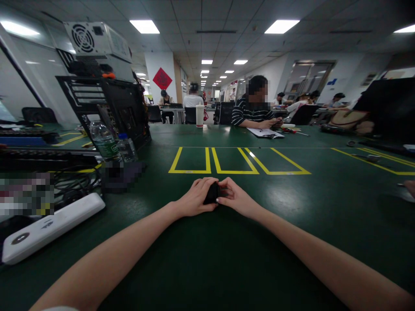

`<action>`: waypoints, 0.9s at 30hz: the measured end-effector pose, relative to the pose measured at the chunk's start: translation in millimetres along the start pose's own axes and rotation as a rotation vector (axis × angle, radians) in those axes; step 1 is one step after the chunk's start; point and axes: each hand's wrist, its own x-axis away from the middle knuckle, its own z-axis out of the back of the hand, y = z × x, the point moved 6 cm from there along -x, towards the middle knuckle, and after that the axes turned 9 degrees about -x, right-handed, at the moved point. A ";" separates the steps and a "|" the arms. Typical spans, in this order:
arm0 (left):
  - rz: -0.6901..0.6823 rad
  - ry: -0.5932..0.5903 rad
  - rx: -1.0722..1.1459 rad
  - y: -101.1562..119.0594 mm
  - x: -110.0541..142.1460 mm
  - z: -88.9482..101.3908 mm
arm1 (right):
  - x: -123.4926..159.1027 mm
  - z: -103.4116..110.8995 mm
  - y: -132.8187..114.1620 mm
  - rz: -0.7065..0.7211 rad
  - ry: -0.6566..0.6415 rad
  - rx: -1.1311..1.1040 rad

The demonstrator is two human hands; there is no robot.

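Note:
Just above the green tabletop (pixel 207 259), or resting on it, is a small dark black object (pixel 212 194). Its kind I cannot make out. My left hand (pixel 195 198) wraps around its left side, fingers over the top and thumb below. From the other side, my right hand (pixel 239 199) pinches its right edge with fingertips and thumb. Much of the object is hidden by my fingers. Beyond both hands, yellow tape outlines (pixel 189 172) mark the table.
A white power strip (pixel 55 226) lies at left near cables. Two plastic bottles, one a larger clear bottle (pixel 103 140), stand before an open computer case (pixel 106 103). Across the table sits a person in a striped shirt (pixel 249 112) by a clipboard (pixel 265 132). A white cup (pixel 199 115) stands at the back.

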 end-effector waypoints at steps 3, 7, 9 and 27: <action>0.000 0.001 0.000 -0.4 0.5 -0.7 | -0.9 0.2 -1.3 0.018 0.013 -0.008; -0.008 -0.001 0.006 -0.1 0.5 -0.6 | -3.9 4.2 3.3 -0.002 0.043 -0.002; -0.007 0.000 0.007 0.2 0.3 -0.2 | -4.7 6.4 7.5 -0.038 0.057 0.008; -0.002 -0.007 0.019 1.1 0.1 1.9 | -2.6 3.9 6.8 -0.058 0.074 0.029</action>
